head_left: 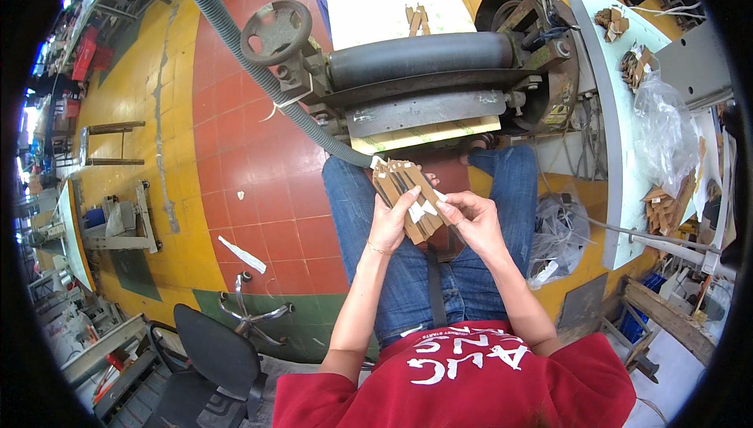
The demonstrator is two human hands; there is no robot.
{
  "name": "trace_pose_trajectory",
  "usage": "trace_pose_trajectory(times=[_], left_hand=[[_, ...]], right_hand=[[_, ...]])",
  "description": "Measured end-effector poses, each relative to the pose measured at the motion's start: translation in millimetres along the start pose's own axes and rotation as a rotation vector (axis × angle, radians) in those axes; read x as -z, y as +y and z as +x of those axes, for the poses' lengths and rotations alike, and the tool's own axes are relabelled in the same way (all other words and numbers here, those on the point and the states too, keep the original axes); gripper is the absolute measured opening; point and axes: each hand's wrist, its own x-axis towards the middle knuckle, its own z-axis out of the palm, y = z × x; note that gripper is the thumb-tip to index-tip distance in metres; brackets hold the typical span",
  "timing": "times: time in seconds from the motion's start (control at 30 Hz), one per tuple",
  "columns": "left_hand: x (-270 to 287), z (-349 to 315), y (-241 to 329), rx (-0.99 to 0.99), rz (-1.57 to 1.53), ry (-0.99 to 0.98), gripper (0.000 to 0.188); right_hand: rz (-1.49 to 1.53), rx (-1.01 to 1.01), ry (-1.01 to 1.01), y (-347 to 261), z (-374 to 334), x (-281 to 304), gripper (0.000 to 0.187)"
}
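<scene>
My left hand [389, 222] is closed round a bundle of flat brown strips [423, 229], held above my lap. The strips look like leather or card, with several pale edges or tabs showing among them; I cannot tell which material. On the bundle's right side, my right hand [477, 228] pinches the edge of a strip between thumb and fingers. Just beyond the bundle stands a machine with a dark roller [423, 61] and a metal plate [427, 112] along its front. A few more brown strips [417, 21] lie on the white sheet [369, 4] behind the roller.
A ribbed grey hose [213, 21] slants down past the handwheel [276, 32] toward the bundle. On my right, a pale table [620, 134] carries brown bundles [663, 212] and a clear plastic bag [667, 126]. A black chair [218, 349] stands at lower left.
</scene>
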Motion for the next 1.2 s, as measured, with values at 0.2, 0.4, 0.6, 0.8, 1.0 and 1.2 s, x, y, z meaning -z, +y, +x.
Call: trace_pose_trajectory(times=[0.2, 0.4, 0.6, 0.8, 1.0, 1.2], left_hand=[[2.7, -4.1, -2.9, 0.052, 0.000, 0.138, 0.029], [-2.1, -2.2, -2.8, 0.014, 0.166, 0.168, 0.023], [-4.9, -2.7, -1.8, 0.018, 0.245, 0.172, 0.023], [-6.6, -3.5, -4.2, 0.015, 0.214, 0.193, 0.022], [-8.1, -4.5, -1.3, -0.025, 0.304, 0.133, 0.019], [-6.3, -4.1, 0.2, -0.012, 0.391, 0.105, 0.020]], right_hand=[[0.082, -0.048, -0.013, -7.6, 0.3, 3.2, 0.017], [0.061, -0.019, -0.046, -12.3, -0.6, 1.9, 0.016], [0.017, -0.032, -0.008, -12.2, 0.6, 5.3, 0.008], [0.095, -0.089, 0.034, -8.7, -3.1, -4.0, 0.005], [0.076, -0.098, 0.161, -4.5, -10.7, -13.8, 0.003], [0.023, -0.054, 0.222, -3.3, -10.0, -19.5, 0.006]])
